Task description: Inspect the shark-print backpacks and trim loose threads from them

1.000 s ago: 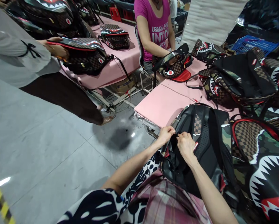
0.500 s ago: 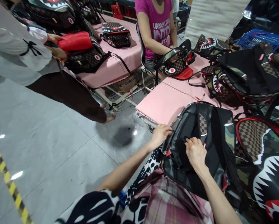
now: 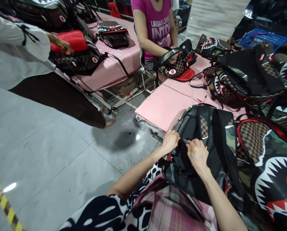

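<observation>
A black backpack [image 3: 207, 138] with camouflage and checker panels lies back-side up on the near edge of the pink table [image 3: 167, 106], partly on my lap. My left hand [image 3: 170, 140] grips the bag's left edge with closed fingers. My right hand [image 3: 196, 153] pinches something small, probably a zipper pull, on the bag right beside the left hand. Both hands are almost touching.
More shark-mouth backpacks [image 3: 273, 170] pile up on my right and at the back right [image 3: 249, 75]. A seated person in a magenta shirt [image 3: 155, 25] handles a bag [image 3: 176, 64] across the table. A person in white [image 3: 16, 54] stands at the left table with a red pouch [image 3: 70, 40]. Grey floor lies to the left.
My right hand has moved left along the bag toward my left hand, which closed on the bag's edge. The view shifted slightly; the standing person's hand now rests on the red pouch.
</observation>
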The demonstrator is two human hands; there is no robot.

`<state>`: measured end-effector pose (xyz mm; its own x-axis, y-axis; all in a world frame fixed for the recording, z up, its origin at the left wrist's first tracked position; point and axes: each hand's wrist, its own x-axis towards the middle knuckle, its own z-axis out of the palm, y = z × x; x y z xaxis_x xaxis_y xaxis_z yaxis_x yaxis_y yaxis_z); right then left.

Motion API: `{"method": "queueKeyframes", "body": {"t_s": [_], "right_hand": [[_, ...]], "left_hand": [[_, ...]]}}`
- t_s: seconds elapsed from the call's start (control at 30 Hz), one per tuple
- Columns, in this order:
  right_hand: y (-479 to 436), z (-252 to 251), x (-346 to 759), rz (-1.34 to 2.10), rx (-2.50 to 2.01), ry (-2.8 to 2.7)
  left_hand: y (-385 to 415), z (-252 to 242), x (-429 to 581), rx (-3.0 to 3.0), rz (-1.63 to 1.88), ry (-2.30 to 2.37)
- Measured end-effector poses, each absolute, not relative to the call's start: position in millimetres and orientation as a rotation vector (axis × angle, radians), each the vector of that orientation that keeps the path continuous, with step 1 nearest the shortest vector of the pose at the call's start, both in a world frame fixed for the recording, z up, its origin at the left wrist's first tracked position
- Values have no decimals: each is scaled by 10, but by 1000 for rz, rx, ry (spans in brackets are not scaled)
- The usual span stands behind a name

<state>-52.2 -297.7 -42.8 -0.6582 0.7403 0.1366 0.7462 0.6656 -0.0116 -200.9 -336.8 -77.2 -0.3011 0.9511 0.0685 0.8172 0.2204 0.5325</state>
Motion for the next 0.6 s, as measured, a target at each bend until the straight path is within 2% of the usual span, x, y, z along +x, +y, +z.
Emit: {"method": "queueKeyframes", "body": {"t_s": [0.6], "right_hand": [[-2939, -366, -732, -211, -1113, -2944]], "left_hand": [[-3346, -828, -1906, 1600, 785, 2240]]}}
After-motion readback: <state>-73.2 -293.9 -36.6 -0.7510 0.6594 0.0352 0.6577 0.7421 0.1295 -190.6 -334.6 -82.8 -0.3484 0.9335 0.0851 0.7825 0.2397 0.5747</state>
